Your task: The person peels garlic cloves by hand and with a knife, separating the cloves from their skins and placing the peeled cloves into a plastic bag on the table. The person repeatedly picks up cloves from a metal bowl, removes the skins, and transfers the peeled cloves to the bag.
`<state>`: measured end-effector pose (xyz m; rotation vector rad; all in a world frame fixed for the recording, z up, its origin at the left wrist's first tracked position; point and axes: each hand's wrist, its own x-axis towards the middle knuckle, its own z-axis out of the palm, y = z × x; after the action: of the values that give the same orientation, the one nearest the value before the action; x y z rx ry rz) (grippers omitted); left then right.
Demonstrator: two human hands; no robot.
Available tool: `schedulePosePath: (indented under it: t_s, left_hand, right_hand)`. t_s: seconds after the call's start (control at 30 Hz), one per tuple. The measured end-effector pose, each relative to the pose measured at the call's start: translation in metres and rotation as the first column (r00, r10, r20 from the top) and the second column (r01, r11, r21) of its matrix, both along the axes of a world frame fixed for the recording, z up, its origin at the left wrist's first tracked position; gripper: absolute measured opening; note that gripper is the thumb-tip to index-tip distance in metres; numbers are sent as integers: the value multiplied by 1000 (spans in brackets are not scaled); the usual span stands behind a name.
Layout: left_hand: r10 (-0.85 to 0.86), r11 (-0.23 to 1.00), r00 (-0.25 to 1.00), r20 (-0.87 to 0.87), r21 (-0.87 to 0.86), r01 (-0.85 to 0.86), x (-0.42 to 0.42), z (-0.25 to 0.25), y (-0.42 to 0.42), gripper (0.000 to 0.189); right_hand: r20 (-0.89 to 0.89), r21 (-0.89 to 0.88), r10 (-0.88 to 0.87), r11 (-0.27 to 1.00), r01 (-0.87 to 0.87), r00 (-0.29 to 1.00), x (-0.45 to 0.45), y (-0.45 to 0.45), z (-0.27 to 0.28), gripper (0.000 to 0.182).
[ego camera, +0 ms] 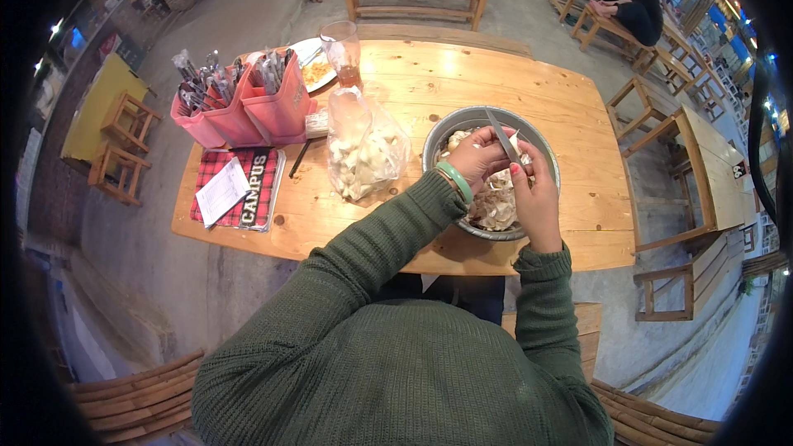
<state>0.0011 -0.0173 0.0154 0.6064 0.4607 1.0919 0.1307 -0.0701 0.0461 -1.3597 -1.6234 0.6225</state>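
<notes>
A grey metal bowl (553, 155) holds garlic bulbs (458, 138) and a heap of papery garlic skins (494, 215). Above it, my right hand (536, 193) grips a small knife (499, 130), its blade pointing up and away from me. My left hand (476, 160), with a green bangle at the wrist, meets the right at the knife. Its fingers close around a white garlic clove (515, 140), partly hidden behind the blade and fingers. To the left of the bowl, a clear plastic bag (365, 152) of peeled garlic cloves stands on the wooden table (409, 223).
Pink cutlery holders (272, 108) with wrapped utensils stand at the left. A plaid notebook (263, 189) lies in front of them, a paper slip (223, 192) on top. Behind the bag are a drinking glass (341, 52) and a plate of food (319, 77). A person sits far right.
</notes>
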Motion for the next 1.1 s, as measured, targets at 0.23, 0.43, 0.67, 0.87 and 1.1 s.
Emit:
schedulePosePath:
  t_s: [0.23,0.43,0.67,0.87,1.1]
  left_hand:
    - [-11,996,1000,-6,90,12,2,-1,-2,20]
    - [-64,995,998,24,78,62,2,3,-3,19]
    - [-74,986,997,-11,151,75,5,-9,0,20]
    - [-87,992,996,-9,96,87,3,1,-3,20]
    - [3,997,996,-93,81,4,6,2,-4,22]
  right_hand:
    - [-239,-157,63,982,-102,969,15,7,-9,26]
    - [-488,-273,24,945,-179,873,18,2,12,27]
    - [-466,-285,59,934,-213,883,20,-1,12,27]
    - [-455,-262,21,952,-156,890,26,2,6,26]
    - [-478,-230,-22,968,-101,878,25,3,4,25]
